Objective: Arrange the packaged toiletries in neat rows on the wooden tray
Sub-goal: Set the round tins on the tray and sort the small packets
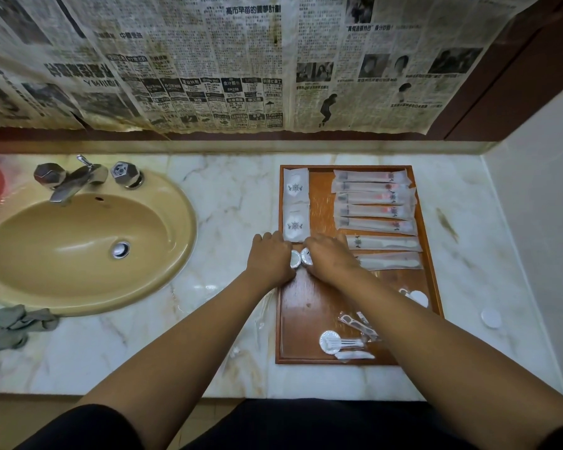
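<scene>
To the left we have the sink (88,241), with a bare strip of marble desk (228,196) between it and the wooden tray (306,306), whose near-left wood lies open. Two square sachets (295,206) line its far-left rim. Long packets (372,199) sit in a row at the right, and loose small items (342,342) lie near the front. Our left hand (270,258) sits at the left rim, fingers curled on a round packet (295,259). Our right hand (330,258), just beside it, pinches a second round packet (307,257). A tiled wall (533,190) stands near the tray's right.
</scene>
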Action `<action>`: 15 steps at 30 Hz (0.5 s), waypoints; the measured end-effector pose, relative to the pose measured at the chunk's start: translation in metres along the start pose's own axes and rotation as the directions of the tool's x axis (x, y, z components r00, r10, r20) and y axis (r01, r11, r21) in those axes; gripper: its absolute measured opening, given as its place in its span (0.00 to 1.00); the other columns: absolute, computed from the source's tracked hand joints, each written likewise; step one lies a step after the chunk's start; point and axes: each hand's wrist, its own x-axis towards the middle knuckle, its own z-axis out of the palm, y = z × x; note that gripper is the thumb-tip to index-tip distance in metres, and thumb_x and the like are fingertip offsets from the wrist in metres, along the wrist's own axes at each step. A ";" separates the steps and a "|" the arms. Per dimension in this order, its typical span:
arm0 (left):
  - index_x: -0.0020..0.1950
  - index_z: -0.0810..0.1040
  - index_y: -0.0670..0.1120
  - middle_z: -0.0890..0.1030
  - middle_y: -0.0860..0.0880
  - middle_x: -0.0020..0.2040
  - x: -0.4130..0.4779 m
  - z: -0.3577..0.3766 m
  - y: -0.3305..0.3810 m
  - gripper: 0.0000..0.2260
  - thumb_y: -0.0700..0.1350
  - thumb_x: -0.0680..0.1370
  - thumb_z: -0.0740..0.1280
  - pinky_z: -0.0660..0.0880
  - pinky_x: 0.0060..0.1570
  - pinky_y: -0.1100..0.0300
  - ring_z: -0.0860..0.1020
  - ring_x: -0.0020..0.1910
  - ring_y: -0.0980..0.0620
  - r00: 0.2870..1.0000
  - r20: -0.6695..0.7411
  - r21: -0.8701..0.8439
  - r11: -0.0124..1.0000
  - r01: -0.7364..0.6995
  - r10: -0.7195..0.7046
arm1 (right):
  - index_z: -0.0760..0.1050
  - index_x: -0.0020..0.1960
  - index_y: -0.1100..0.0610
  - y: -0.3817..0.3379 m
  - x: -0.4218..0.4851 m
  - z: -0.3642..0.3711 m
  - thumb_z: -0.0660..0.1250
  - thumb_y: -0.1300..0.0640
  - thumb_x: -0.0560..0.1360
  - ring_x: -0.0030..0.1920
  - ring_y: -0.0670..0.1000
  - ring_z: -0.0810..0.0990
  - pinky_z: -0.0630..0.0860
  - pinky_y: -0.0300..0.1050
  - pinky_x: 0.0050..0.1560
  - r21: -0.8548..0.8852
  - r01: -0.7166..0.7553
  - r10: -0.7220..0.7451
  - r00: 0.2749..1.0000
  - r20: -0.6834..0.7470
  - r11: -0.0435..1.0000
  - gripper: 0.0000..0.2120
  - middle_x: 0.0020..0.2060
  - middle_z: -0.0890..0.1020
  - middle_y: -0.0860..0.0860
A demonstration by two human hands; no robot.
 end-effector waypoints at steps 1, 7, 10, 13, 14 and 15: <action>0.41 0.70 0.49 0.73 0.48 0.43 -0.001 0.001 0.000 0.08 0.51 0.73 0.66 0.62 0.44 0.54 0.66 0.40 0.48 1.000 -0.002 0.002 1.000 0.005 -0.005 | 0.74 0.55 0.51 0.000 0.000 0.000 0.66 0.56 0.76 0.55 0.54 0.77 0.61 0.56 0.62 -0.003 -0.001 0.001 1.000 -0.003 1.000 0.08 0.52 0.79 0.50; 0.47 0.79 0.47 0.70 0.49 0.42 -0.001 0.009 -0.001 0.09 0.51 0.73 0.65 0.62 0.45 0.53 0.67 0.40 0.47 0.999 -0.005 -0.008 0.999 0.036 -0.036 | 0.73 0.61 0.52 -0.001 -0.006 0.005 0.69 0.54 0.75 0.58 0.54 0.77 0.64 0.54 0.60 0.001 -0.003 0.003 1.000 -0.024 1.000 0.16 0.57 0.78 0.51; 0.53 0.79 0.47 0.72 0.48 0.45 -0.004 0.009 0.000 0.15 0.56 0.73 0.68 0.65 0.47 0.52 0.70 0.44 0.47 0.999 0.010 -0.009 0.999 0.030 -0.030 | 0.71 0.64 0.51 -0.002 -0.012 0.005 0.74 0.50 0.73 0.60 0.53 0.77 0.64 0.54 0.59 -0.011 -0.011 0.010 1.000 -0.020 1.000 0.23 0.60 0.77 0.50; 0.64 0.76 0.49 0.76 0.46 0.53 -0.014 0.005 0.006 0.28 0.61 0.68 0.72 0.68 0.51 0.50 0.74 0.51 0.44 0.999 -0.028 -0.105 0.994 0.015 -0.018 | 0.69 0.68 0.50 0.000 -0.026 0.001 0.75 0.47 0.72 0.63 0.53 0.76 0.62 0.53 0.59 0.009 -0.030 0.030 0.997 -0.064 1.000 0.28 0.63 0.77 0.49; 0.66 0.75 0.48 0.76 0.45 0.55 -0.019 0.001 0.010 0.30 0.61 0.68 0.72 0.69 0.51 0.50 0.75 0.52 0.43 0.997 -0.077 -0.155 0.988 -0.020 0.008 | 0.68 0.70 0.50 0.001 -0.034 -0.002 0.74 0.47 0.73 0.63 0.53 0.76 0.61 0.54 0.61 0.025 -0.042 0.044 0.995 -0.088 0.999 0.29 0.64 0.77 0.49; 0.67 0.75 0.48 0.76 0.44 0.56 -0.024 -0.003 0.016 0.31 0.60 0.68 0.73 0.70 0.52 0.50 0.75 0.53 0.42 0.991 -0.126 -0.198 0.977 -0.076 0.052 | 0.67 0.72 0.49 0.003 -0.044 -0.006 0.73 0.47 0.74 0.64 0.53 0.76 0.61 0.54 0.62 0.043 -0.061 0.065 0.992 -0.106 0.997 0.29 0.65 0.77 0.49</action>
